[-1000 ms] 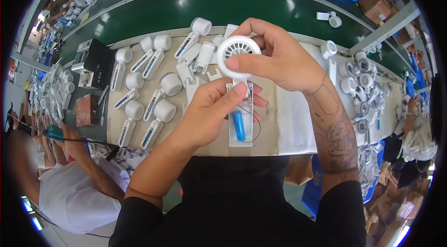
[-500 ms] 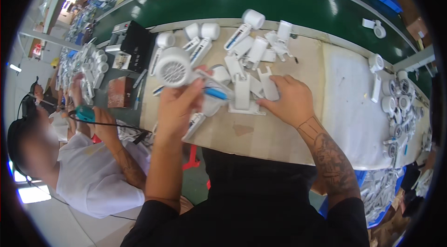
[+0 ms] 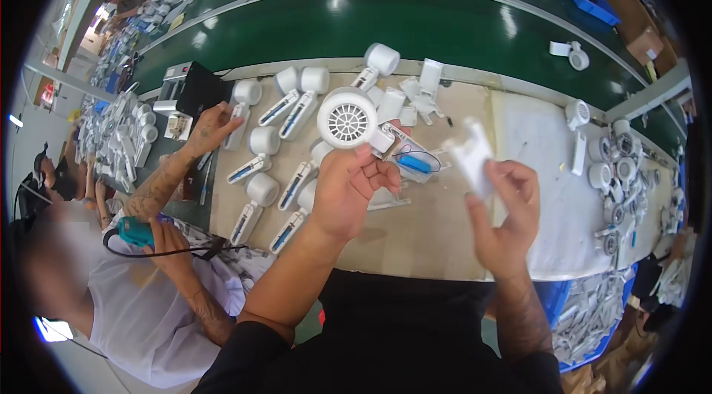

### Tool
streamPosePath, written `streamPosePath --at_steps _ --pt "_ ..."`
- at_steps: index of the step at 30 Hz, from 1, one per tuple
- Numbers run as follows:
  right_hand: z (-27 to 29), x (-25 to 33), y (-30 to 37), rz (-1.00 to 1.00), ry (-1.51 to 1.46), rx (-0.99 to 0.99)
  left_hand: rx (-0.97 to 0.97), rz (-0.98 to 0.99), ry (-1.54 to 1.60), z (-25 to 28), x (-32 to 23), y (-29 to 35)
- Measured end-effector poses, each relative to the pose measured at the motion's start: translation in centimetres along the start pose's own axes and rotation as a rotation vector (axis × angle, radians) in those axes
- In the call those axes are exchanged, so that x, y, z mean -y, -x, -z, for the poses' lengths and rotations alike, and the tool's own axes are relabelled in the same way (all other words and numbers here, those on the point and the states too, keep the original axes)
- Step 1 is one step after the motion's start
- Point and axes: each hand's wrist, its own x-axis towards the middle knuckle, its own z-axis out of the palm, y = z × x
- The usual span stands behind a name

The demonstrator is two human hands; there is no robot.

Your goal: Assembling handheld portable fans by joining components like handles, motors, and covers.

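My left hand is closed on a white handheld fan, its round grille facing up. The fan's handle is uncovered and shows a blue battery with thin wires. To the right, my right hand pinches a white plastic handle cover, blurred by motion and held above the table, apart from the fan. Beyond the fan lie loose white covers. Several more fans with uncovered handles rest on the table left of my left hand.
At left, a co-worker's hand touches a fan; their other hand holds a green corded tool. A black machine stands behind. Finished-looking fans cluster at right, above a blue bin of white parts. A green conveyor runs behind.
My right hand has lifted a cover off the table and moved nearer to me and right. My left hand has carried the fan rightward. The co-worker's arm has reached to a fan.
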Motion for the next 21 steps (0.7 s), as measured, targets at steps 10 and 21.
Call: streamPosePath --at_steps 10,21 --pt "-1.3 0.1 0.6 0.194 0.073 0.064 0.037 -0.081 -0.086 -4.3 1.1 1.0" --pt "-1.6 -0.6 0.9 -0.041 -0.285 0.097 -0.027 -0.089 -0.069 -2.7 -0.4 0.9"
